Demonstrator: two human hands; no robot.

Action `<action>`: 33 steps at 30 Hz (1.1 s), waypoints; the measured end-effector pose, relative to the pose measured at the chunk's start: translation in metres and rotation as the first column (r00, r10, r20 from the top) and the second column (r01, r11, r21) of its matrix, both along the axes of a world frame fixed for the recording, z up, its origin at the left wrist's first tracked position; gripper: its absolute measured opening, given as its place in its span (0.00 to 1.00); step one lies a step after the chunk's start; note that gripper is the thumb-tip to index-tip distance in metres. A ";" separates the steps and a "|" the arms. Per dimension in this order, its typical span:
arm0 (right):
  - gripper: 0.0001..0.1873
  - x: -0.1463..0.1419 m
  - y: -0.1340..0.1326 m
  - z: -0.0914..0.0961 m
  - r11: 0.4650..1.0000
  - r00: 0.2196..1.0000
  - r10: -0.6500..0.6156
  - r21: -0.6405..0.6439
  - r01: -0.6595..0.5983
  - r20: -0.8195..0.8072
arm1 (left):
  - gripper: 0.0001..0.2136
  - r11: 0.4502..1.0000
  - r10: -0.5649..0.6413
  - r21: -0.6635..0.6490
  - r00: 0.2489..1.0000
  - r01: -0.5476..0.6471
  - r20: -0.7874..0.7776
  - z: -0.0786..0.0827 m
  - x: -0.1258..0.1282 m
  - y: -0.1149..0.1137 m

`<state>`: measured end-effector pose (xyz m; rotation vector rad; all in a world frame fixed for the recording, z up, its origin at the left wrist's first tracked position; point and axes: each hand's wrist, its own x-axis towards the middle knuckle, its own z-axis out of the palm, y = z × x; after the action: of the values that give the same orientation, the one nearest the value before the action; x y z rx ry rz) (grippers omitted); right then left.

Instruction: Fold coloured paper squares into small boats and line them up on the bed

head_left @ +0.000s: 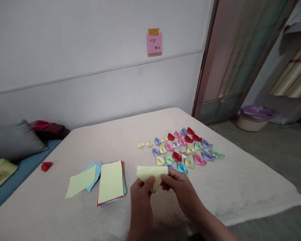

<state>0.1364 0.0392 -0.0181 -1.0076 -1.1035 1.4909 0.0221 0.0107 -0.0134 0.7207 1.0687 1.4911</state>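
Note:
Between my two hands is a pale yellow folded paper (152, 171), held above the cloth-covered table, with a straight upper edge and a point at the bottom. My left hand (142, 197) pinches its lower left part, thumb on top. My right hand (177, 184) grips the right end, its thumb pressed on the face and the other fingers partly hidden behind. Just beyond the hands lie rows of small folded paper boats (177, 156) in red, pink, yellow, green, blue and purple. A stack of coloured paper (111, 182), yellow sheet uppermost, rests left of my left hand.
Loose yellow (81, 181) and blue sheets (95, 175) lie left of the stack. A red folded paper (46, 166) sits farther left. A grey cushion (17, 140) is at the far left. A pink note (154, 43) is taped to the wall; a lined bin (252, 122) stands right.

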 end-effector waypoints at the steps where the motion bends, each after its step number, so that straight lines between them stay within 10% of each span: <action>1: 0.13 0.001 0.000 0.000 1.000 1.000 0.023 -0.011 -0.023 -0.018 | 0.07 1.000 -0.010 0.001 0.999 0.010 0.030 0.001 0.000 0.000; 9: 0.07 0.020 0.006 0.010 0.997 0.997 0.013 0.077 -0.007 -0.077 | 0.06 0.985 -0.131 -0.080 0.959 0.155 0.252 0.007 -0.012 0.002; 19: 0.06 0.026 0.005 0.011 0.901 0.950 0.153 0.356 -0.247 0.270 | 0.03 0.881 -0.343 -0.182 0.854 0.437 0.391 0.000 -0.008 -0.004; 26: 0.04 0.032 0.014 0.012 0.953 0.965 0.171 0.214 -0.213 0.200 | 0.12 0.968 -0.140 -0.228 0.980 0.106 -0.141 0.016 -0.019 0.003; 33: 0.07 0.028 0.013 0.009 0.945 0.939 0.317 0.043 -0.325 0.135 | 0.10 0.931 -0.354 -0.152 0.922 0.331 -0.157 0.003 -0.019 0.009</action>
<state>0.1645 0.0525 -0.0091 -0.9173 -1.4531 1.6533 0.0028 0.0192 -0.0101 0.9187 1.0951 1.0654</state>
